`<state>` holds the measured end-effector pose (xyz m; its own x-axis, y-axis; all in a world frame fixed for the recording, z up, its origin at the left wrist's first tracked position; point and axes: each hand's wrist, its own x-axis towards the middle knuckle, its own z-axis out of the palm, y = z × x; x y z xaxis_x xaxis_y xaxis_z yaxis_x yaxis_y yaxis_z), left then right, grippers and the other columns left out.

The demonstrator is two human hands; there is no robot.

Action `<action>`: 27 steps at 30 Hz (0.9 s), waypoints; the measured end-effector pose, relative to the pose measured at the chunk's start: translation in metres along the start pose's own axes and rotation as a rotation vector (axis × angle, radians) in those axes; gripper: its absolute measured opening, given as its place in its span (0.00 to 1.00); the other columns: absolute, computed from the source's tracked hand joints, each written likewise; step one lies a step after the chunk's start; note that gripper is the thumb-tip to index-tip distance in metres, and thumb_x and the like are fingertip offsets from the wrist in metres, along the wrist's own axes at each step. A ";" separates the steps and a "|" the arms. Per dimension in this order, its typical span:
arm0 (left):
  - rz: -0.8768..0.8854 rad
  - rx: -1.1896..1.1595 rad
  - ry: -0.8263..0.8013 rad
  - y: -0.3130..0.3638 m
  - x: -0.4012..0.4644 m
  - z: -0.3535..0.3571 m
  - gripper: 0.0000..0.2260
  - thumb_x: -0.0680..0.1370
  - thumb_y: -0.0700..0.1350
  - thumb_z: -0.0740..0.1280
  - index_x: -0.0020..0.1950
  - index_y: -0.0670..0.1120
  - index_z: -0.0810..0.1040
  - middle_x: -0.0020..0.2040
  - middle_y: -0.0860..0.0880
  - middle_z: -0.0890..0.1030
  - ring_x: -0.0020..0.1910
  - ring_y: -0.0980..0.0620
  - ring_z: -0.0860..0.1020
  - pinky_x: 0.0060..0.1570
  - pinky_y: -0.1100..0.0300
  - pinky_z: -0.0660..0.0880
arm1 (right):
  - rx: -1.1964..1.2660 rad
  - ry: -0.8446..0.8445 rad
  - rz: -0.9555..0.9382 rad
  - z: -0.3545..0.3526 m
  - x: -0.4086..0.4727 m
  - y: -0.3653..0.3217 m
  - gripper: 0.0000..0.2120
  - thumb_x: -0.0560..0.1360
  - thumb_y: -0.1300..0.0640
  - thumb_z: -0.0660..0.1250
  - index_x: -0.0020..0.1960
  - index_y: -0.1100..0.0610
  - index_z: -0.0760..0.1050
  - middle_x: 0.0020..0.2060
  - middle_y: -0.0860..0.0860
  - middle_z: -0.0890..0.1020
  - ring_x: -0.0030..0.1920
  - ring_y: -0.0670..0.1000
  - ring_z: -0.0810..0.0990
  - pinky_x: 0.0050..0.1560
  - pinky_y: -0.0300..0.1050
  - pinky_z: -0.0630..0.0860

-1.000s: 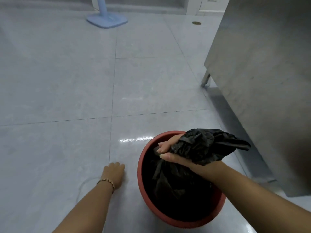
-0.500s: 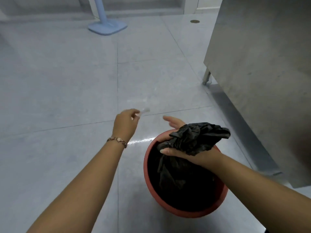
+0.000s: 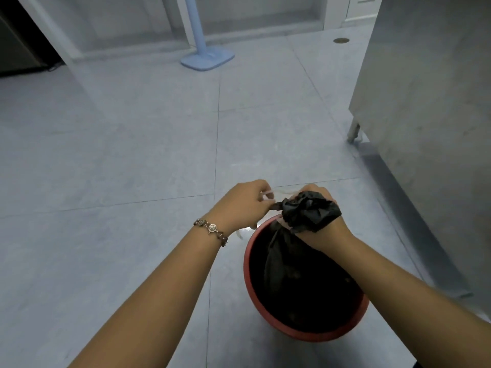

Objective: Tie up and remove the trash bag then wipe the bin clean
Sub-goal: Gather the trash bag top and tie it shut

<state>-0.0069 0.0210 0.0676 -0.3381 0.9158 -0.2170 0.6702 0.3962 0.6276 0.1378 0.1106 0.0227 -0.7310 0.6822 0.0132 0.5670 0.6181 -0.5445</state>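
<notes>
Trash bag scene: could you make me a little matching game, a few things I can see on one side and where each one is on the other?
Things:
1. trash bag
2. bin
3. mop
4. bracelet

Places:
A. standing on the floor tiles below the hands
B. far across the floor, by the back wall
C. on the left wrist
D. neck bunched in the grip of the right hand, body down inside the bin

Pairs: 1-D, 2-A, 3-B, 4-C
</notes>
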 end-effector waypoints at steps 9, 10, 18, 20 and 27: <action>0.095 0.069 -0.026 -0.001 -0.018 0.012 0.33 0.69 0.52 0.71 0.70 0.58 0.58 0.33 0.51 0.75 0.29 0.57 0.74 0.31 0.63 0.72 | 0.085 0.167 0.212 0.000 -0.005 0.005 0.22 0.61 0.37 0.71 0.46 0.50 0.73 0.47 0.52 0.76 0.52 0.56 0.76 0.55 0.52 0.75; 0.165 0.010 -0.088 0.007 -0.019 0.020 0.40 0.67 0.53 0.74 0.71 0.62 0.53 0.38 0.53 0.78 0.33 0.61 0.75 0.34 0.67 0.72 | 0.013 0.129 0.210 0.000 -0.004 0.005 0.22 0.62 0.35 0.68 0.49 0.48 0.73 0.49 0.51 0.75 0.53 0.56 0.74 0.56 0.51 0.73; 0.099 -0.236 0.135 0.019 0.010 0.042 0.12 0.61 0.63 0.74 0.39 0.63 0.76 0.36 0.64 0.81 0.38 0.69 0.78 0.37 0.67 0.72 | 0.052 -0.301 0.117 -0.024 -0.003 0.029 0.55 0.40 0.21 0.69 0.63 0.41 0.68 0.58 0.44 0.75 0.60 0.51 0.74 0.59 0.52 0.74; 0.050 -0.291 0.124 0.008 0.011 0.042 0.19 0.57 0.68 0.73 0.43 0.66 0.75 0.38 0.67 0.80 0.39 0.69 0.78 0.37 0.69 0.73 | 0.113 -0.369 0.203 -0.032 -0.004 0.041 0.61 0.42 0.22 0.70 0.70 0.46 0.63 0.60 0.47 0.72 0.60 0.50 0.73 0.56 0.48 0.73; -0.097 -0.438 -0.154 -0.057 0.010 0.031 0.14 0.72 0.55 0.69 0.56 0.55 0.75 0.31 0.53 0.74 0.27 0.56 0.69 0.28 0.64 0.65 | 0.378 -0.396 0.498 -0.044 -0.006 0.064 0.49 0.49 0.17 0.57 0.53 0.54 0.74 0.38 0.48 0.74 0.36 0.48 0.73 0.36 0.43 0.68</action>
<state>-0.0279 0.0096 0.0061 -0.2611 0.8881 -0.3784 0.2877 0.4458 0.8477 0.1952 0.1629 0.0246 -0.5437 0.6108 -0.5755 0.7501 0.0461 -0.6597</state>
